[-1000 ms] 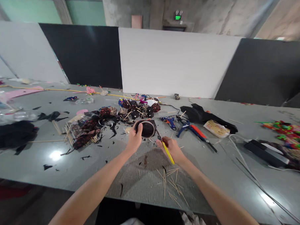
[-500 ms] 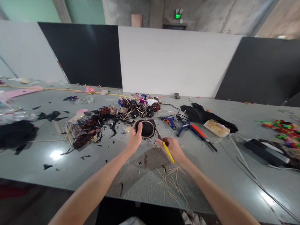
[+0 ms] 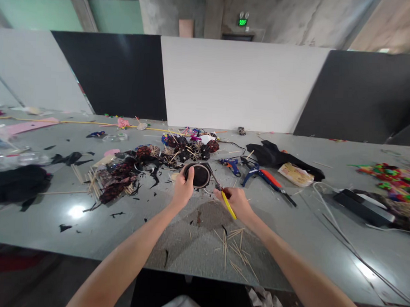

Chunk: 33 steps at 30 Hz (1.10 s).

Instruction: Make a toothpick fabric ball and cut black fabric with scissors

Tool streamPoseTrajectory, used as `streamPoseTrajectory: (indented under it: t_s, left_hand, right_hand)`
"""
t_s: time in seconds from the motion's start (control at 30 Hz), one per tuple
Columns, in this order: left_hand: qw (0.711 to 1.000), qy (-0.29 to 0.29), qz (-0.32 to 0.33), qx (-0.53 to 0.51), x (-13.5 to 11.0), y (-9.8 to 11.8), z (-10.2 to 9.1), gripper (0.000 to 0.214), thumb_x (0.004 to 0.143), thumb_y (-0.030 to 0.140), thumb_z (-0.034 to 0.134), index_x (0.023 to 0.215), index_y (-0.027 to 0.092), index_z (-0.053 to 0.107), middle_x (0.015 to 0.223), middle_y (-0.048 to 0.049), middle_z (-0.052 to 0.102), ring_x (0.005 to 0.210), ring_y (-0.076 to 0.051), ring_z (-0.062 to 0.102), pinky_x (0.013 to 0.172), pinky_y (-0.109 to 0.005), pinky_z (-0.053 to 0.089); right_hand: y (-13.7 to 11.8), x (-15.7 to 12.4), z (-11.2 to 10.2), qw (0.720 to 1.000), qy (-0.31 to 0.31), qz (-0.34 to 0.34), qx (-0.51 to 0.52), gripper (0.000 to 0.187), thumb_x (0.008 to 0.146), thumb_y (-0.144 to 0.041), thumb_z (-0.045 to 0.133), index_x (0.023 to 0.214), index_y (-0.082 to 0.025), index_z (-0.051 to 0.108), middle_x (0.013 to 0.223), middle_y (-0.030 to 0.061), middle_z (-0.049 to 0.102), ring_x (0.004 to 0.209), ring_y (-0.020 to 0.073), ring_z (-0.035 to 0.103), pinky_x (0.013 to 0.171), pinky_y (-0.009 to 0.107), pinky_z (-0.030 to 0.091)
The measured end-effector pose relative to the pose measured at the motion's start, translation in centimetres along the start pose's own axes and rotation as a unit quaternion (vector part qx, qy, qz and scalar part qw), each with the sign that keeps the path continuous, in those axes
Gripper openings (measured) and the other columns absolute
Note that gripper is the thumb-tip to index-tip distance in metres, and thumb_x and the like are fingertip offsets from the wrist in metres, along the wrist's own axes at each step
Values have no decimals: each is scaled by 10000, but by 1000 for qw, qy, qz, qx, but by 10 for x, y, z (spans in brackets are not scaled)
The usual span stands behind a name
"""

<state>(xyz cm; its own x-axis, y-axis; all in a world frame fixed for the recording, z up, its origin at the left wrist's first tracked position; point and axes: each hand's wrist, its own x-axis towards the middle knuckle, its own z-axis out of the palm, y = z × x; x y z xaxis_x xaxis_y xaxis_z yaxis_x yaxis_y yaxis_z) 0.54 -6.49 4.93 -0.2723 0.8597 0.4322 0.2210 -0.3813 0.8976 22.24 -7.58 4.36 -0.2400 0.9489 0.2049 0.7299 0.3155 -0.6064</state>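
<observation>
**Cloth-covered black round piece held in left hand; yellow-handled tool at its right edge**

Both hands are raised over the grey table (image 3: 86, 234), near its middle. The left hand (image 3: 183, 189) grips the black round piece (image 3: 200, 176), with the thumb across its near face and the other fingers mostly hidden behind. A pale ring runs round that face, and dark material projects past it at the upper right.

The right hand (image 3: 236, 202) is closed round the yellow-handled tool (image 3: 231, 209). Its dark end points up and left to the edge of the projecting material; whether the 2 touch cannot be told.

Loose thin sticks (image 3: 239, 252) lie between the hands and the table's near edge. Beyond the round piece sits a cluster of stick-studded dark balls (image 3: 193, 150). Dark patterned fabric (image 3: 113, 181) lies to the left. To the right are a small blue glue gun (image 3: 234, 167), a larger blue-and-orange tool (image 3: 270, 179), black cloth (image 3: 271, 155) and a pale packet (image 3: 295, 175).
</observation>
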Motion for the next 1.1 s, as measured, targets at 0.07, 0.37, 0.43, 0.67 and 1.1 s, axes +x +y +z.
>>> streamPoseTrajectory:
  t_s: [0.07, 0.37, 0.43, 0.67, 1.1]
  left_hand:
    - [1000, 2, 10, -2, 0, 0, 0, 524, 1010, 644, 462, 1040, 179, 702, 1015, -104, 754, 938, -229, 694, 838, -307, 533]
    - [998, -25, 56, -15, -2, 0, 0, 458, 1027, 587, 482, 1063, 190, 708, 1063, -96, 757, 1001, -225, 694, 906, -314, 523]
    - [998, -30, 54, -21, -2, 0, 0, 457, 1026, 585, 486, 1071, 190, 710, 1074, -96, 757, 1011, -228, 694, 916, -318, 521]
    - [998, -29, 49, -18, 0, 1, -2, 459, 1029, 576, 482, 1074, 182, 713, 1066, -98, 763, 1014, -234, 697, 915, -325, 526]
    - [997, -41, 61, -14, 0, 2, 0, 462, 1020, 592, 486, 1038, 186, 705, 1010, -89, 760, 958, -222, 695, 873, -318, 534]
  right_hand:
    - [0, 0, 1, 1000, -1, -5, -7, 612, 899, -697, 525, 575, -183, 450, 580, -28, 326, 592, 103, 265, 537, 265, 199]
    - [1, -2, 1, 999, -25, -30, 22, 579, 913, -661, 532, 601, -183, 439, 604, -37, 297, 590, 94, 258, 525, 259, 182]
    - [2, -2, 1, 999, -25, -34, 30, 603, 913, -686, 517, 591, -187, 418, 617, -33, 278, 593, 93, 253, 526, 255, 180]
    - [2, 2, -3, 999, 2, -7, 32, 699, 860, -781, 505, 502, -194, 379, 639, -7, 227, 551, 78, 248, 517, 259, 175]
    - [-2, -1, -7, 999, -4, -25, 38, 678, 868, -775, 502, 545, -198, 352, 665, -15, 222, 608, 93, 218, 534, 258, 162]
